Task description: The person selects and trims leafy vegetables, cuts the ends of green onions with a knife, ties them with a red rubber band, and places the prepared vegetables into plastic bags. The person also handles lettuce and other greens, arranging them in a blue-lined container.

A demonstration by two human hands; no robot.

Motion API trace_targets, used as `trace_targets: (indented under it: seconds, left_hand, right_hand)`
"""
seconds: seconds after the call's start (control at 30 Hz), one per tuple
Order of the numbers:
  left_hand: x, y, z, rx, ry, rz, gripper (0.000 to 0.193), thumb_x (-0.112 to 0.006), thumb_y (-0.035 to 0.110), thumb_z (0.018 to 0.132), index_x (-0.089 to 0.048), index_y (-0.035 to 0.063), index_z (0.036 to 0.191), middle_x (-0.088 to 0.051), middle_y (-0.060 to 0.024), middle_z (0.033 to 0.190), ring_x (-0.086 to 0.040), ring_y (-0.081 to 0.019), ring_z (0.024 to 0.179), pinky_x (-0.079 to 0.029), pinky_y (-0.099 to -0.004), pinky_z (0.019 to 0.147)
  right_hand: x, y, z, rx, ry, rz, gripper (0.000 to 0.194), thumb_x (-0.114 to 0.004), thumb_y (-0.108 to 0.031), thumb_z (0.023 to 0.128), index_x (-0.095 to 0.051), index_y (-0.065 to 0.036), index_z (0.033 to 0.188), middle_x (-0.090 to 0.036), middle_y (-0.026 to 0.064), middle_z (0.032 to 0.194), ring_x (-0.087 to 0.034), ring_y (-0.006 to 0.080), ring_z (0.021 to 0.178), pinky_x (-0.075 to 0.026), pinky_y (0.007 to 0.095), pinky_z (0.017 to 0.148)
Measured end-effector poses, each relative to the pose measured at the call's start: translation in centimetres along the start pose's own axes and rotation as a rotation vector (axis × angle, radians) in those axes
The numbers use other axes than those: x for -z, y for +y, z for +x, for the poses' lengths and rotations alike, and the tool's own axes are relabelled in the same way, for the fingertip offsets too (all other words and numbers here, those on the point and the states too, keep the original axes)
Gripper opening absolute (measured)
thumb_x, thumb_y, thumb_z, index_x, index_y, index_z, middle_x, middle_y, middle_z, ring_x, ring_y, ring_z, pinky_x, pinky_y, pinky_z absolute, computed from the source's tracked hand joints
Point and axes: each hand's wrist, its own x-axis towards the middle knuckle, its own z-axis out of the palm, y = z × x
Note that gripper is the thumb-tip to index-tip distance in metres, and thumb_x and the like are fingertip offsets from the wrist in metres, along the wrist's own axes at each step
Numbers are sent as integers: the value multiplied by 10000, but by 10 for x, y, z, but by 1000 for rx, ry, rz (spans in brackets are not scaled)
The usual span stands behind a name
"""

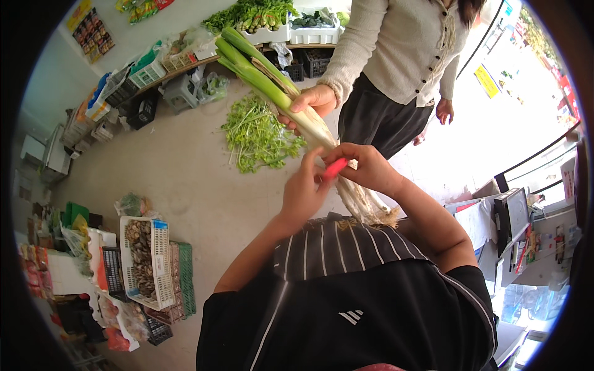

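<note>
A bundle of large green onions [320, 132] slants across in front of me, green leaves at the far end and stringy roots near my striped apron [343, 246]. A short red strip [335, 168], perhaps tape or a tie, lies against the white stalks. My left hand [301, 192], blurred, has its fingertips at the strip's lower end. My right hand [366, 168] pinches its upper end, fingers bent over the stalks. Farther up, another person's hand [318, 99] grips the bundle around its middle. What the strip does behind the stalks is hidden.
The other person [413, 51] stands just beyond the bundle. Loose leafy greens [260, 134] lie heaped on the floor. A white crate of brownish produce, perhaps mushrooms [144, 259], sits at left. Vegetable crates [315, 32] line the back shelf. A counter with a screen [513, 218] is at right.
</note>
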Motion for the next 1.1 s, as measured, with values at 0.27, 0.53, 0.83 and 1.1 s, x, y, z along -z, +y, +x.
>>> trace_targets:
  seconds: [0.27, 0.53, 0.83, 1.1]
  left_hand:
    - [-9, -18, 40, -680, 265, 260, 289, -755, 122, 706, -584, 81, 935, -571, -85, 865, -594, -329, 744, -475, -394, 644]
    - [-17, -16, 43, -497, 298, 208, 338, -707, 93, 767, -577, 65, 1078, -610, -123, 898, -603, -345, 744, -485, -419, 649]
    - [6, -3, 27, -446, 93, 292, 165, -707, 54, 780, -598, 49, 903, -602, -104, 849, -632, -276, 707, -515, -362, 620]
    - [22, 16, 47, -704, -31, 724, 279, -757, 254, 756, -547, 81, 815, -568, -76, 814, -598, -283, 654, -459, -388, 564]
  right_hand:
    - [15, -33, -2, 336, -81, -566, 172, -589, -39, 803, -574, -62, 972, -602, 105, 798, -629, 299, 731, -514, 392, 658]
    - [21, -25, -3, 213, 123, -165, 174, -665, -42, 833, -671, -10, 1005, -653, 127, 925, -663, 249, 822, -530, 300, 740]
    - [7, 13, -10, -113, 155, 321, 233, -536, -191, 999, -640, 15, 1033, -678, 46, 916, -617, 96, 861, -509, 252, 807]
    - [12, 16, -10, -159, 54, 638, 349, -404, -272, 1047, -604, 14, 1045, -646, 52, 995, -593, 117, 961, -466, 273, 901]
